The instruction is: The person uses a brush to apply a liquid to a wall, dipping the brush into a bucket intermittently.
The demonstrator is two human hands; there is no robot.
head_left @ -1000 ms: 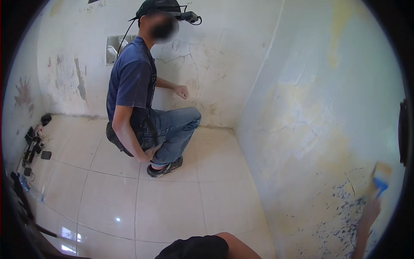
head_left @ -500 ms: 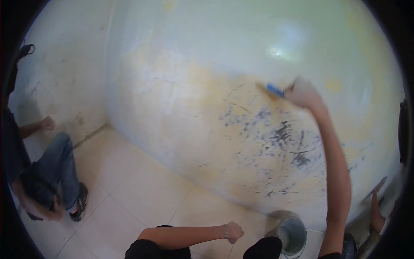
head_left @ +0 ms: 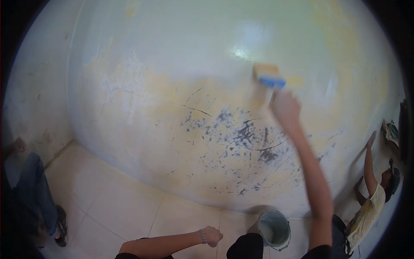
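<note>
A wide paintbrush (head_left: 272, 81) with tan bristles and a blue band is in my right hand (head_left: 286, 107), its fingers closed round the handle. The bristles point up at the wall (head_left: 172, 142), close to where the pale green paint meets the yellowish, scuffed part; whether they touch it I cannot tell. Dark scratches and flaked patches lie below the brush. My left hand (head_left: 213, 236), with a bracelet at the wrist, is closed in a loose fist low in front of me, and nothing shows in it.
A grey bucket (head_left: 284, 235) holding pale liquid stands on the tiled floor (head_left: 125, 194) by the wall's foot. At the right, a person (head_left: 368, 209) in a cap reaches an arm to the wall. Another person in jeans (head_left: 34, 190) is at the left, near the corner.
My right hand has swung the brush so its bristles now point up instead of left. The view has turned right, bringing more of the person at the right into sight.
</note>
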